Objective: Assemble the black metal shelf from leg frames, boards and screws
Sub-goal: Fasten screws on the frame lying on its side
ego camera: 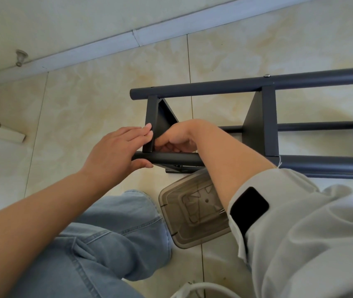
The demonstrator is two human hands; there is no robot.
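Pale marbled floor tiles (98, 87) underfoot, white skirting (106, 43) running along the far wall. Lying on its side across the tiles to the right: the black metal shelf (263, 123), partly built, far leg tube (214, 88) and near leg tube (171, 159) joined by two upright boards. Down at the left-end board (150, 123) now, both hands busy. Left hand (115, 151) spread wide as a brace, straight fingertips (148, 131) pressed on the board's edge, thumb tucked under the end of the near tube. Right hand (178, 136) curled in tight just behind that board, above the near tube, fingers seemingly pinching something small; can't tell what, hidden by the knuckles. Looks like the fixing of this end board to the near leg frame, probably a screw being started by hand. On the floor just nearside, a clear plastic box (192, 211), likely the hardware tub, beside a denim knee (115, 233). One silver screw head (267, 76) already showing on the far tube above the second board (261, 125). Next up, by the look of it: hole lined up true, board held square, then turned in without cross-threading.
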